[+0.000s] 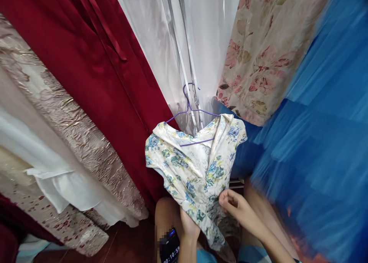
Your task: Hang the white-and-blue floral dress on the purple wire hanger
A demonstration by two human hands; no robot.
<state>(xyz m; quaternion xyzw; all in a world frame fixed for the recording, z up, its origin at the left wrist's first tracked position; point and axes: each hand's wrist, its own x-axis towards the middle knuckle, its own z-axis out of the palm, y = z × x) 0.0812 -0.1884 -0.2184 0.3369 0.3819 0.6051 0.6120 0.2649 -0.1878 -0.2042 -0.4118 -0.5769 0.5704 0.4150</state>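
Observation:
A white dress [189, 175] with blue, green and yellow flowers hangs on a purple wire hanger [188, 102] in front of me. Its neck opening gapes in a deep V, and the lower part is gathered and hangs down towards my lap. My left hand [189, 222] is closed on the cloth at the waist from the left, with its fingers hidden behind the fabric. On the other side, my right hand [234, 203] has its fingers curled, the tips pinched at the edge of the dress near the waist.
White ribbon-like strips [184, 52] hang behind the hanger. Around them are a dark red garment [109, 94], white cloth [143, 21], a pink floral fabric [258, 59] and blue tulle [322, 132]. Below is a phone [170, 245] showing a timer, beside my leg.

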